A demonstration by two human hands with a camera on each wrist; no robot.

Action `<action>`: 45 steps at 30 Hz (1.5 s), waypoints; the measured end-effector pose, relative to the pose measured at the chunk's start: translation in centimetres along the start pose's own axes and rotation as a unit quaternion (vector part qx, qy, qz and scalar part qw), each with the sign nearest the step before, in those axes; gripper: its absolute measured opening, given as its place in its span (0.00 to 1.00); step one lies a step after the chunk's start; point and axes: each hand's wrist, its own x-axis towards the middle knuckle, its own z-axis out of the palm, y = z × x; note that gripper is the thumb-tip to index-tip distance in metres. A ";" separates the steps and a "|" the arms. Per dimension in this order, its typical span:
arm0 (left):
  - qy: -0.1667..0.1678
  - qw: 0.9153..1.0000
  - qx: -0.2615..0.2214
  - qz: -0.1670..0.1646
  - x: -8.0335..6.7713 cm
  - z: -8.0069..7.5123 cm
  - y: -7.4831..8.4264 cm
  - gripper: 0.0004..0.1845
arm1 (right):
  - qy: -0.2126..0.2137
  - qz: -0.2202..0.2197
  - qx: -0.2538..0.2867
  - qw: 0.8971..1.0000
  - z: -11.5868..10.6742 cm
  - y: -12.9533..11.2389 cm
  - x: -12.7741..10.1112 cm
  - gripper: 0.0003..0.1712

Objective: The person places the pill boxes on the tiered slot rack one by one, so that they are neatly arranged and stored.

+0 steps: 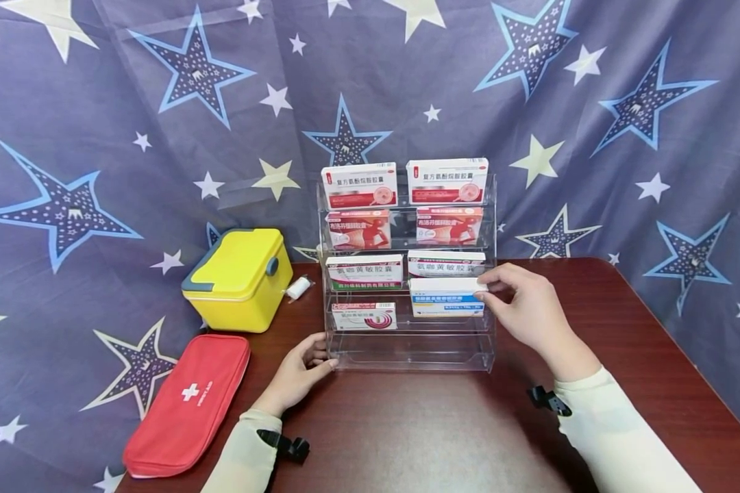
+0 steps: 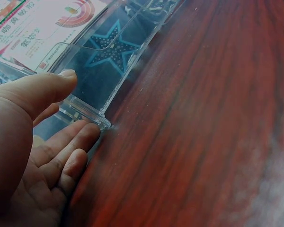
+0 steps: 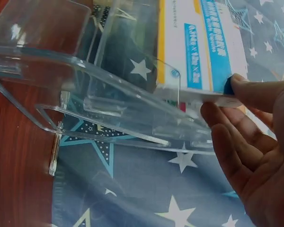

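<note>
The right hand (image 1: 530, 311) pinches a blue-striped box (image 1: 447, 296) at the rack's (image 1: 410, 356) right edge, low tier. The left hand (image 1: 299, 373), fingers relaxed, touches its lower left corner; bare desk (image 1: 419, 431) lies in front.

Left hand (image 2: 23, 146) fingers (image 2: 68, 142) touch the clear rack (image 2: 92, 106) corner on the table (image 2: 203, 132).

Head view overlooks rack (image 1: 410, 274), wrist views close-up
</note>
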 end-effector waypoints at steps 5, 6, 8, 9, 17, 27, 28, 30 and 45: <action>0.000 1.000 -0.003 -0.001 0.0 0.0 -0.1 0.30 | -0.023 -0.022 -0.035 0.999 0.5 -0.5 -0.1 0.14; 0.000 1.000 -0.003 0.000 0.1 0.0 -0.1 0.30 | -0.025 -0.024 -0.040 0.999 0.6 -0.6 -0.2 0.14; 0.001 1.000 -0.004 0.002 0.0 0.0 -0.1 0.30 | -0.030 -0.027 -0.052 0.998 0.8 -0.6 -0.3 0.13; 0.001 1.000 -0.003 0.003 0.0 0.1 -0.1 0.30 | -0.034 -0.029 -0.058 0.997 0.9 -0.6 -0.3 0.13; -0.002 1.000 -0.006 0.004 -0.1 -0.1 0.1 0.30 | -0.060 -0.033 -0.079 0.995 1.1 -0.9 -0.4 0.12; -0.001 1.000 -0.005 -0.003 0.0 0.0 0.2 0.30 | -0.087 -0.034 -0.112 0.989 0.7 -1.1 -0.5 0.13; 0.000 1.000 -0.006 -0.004 -0.1 0.0 0.2 0.30 | -0.091 -0.030 -0.117 0.988 0.6 -1.1 -0.5 0.13; 0.002 1.000 -0.007 -0.004 -0.1 0.0 0.2 0.30 | -0.096 -0.025 -0.123 0.987 0.6 -0.9 -0.6 0.13; 0.001 1.000 -0.001 -0.006 -0.1 0.0 0.2 0.30 | -0.098 -0.033 -0.143 0.984 0.3 -0.7 -0.6 0.14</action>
